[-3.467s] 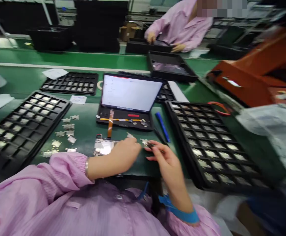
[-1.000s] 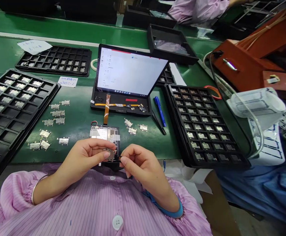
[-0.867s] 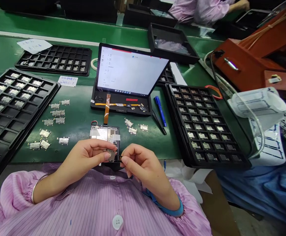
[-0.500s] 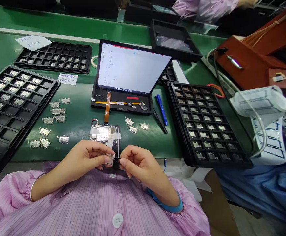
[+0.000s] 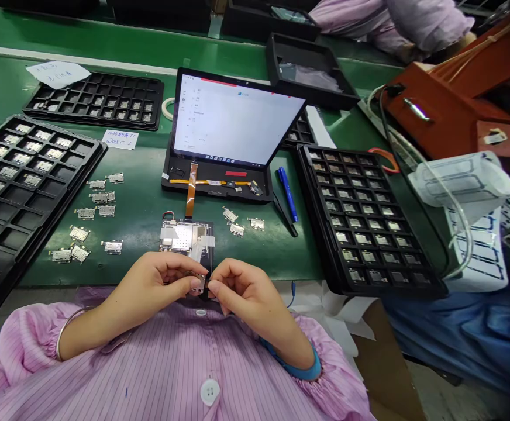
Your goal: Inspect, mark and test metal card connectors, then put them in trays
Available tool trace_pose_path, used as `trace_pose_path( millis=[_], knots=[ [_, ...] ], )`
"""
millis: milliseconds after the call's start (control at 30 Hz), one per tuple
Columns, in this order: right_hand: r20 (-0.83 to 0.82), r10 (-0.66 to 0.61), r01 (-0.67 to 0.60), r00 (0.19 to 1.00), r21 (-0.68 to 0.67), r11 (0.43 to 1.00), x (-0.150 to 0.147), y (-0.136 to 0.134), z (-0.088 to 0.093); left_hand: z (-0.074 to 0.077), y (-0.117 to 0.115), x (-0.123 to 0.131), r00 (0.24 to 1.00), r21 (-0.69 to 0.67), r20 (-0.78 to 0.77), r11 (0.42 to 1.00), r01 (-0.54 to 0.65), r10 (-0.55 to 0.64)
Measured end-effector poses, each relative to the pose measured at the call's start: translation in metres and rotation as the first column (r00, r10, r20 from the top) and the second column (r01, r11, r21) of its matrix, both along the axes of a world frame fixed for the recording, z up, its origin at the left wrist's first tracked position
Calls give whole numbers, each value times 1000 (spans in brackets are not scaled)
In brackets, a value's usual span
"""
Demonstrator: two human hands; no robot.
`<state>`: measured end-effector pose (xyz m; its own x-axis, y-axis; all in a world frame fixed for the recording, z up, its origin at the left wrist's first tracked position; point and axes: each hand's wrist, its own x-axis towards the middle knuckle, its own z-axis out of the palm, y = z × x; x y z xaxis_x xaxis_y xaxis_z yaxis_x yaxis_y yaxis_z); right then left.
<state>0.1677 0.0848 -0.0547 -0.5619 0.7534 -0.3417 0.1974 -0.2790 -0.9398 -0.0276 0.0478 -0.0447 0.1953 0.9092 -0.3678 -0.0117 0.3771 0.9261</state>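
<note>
Left hand (image 5: 162,283) pinches small metal module (image 5: 200,284) over near end of circuit board (image 5: 179,237); right hand (image 5: 243,292) bunched alongside, grip unclear. Module looks light, stiff, probably fragile; best held by edges.

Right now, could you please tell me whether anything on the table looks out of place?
Only mildly: several metal plates lie askew on the table beside the near-left tray, not in its compartments.

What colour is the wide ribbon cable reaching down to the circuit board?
The ribbon cable is coppery orange-brown, best seen in the head view.
</note>
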Motion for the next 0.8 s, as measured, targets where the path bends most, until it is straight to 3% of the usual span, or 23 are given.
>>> trace_pose_path(
  millis=[233,400,600,733,800],
  knots=[
    [-7,-73,73,997,-1,997,-8,-3,-6,-11,-3,5,995,-19,53,997,-78,79],
    [-29,-135,133,990,-41,990,-10,3,-18,-19,1,6,994,23,-14,994,-105,106],
    [-55,-192,193,980,3,981,-12,16,-30,-27,14,10,990,107,-74,988,-113,121],
    [-106,-278,280,955,7,960,-12,26,-36,-30,24,15,962,239,-249,970,-46,108],
    [-137,-376,384,916,39,922,-11,33,-40,-34,28,16,882,408,-433,913,11,183]
  ],
)
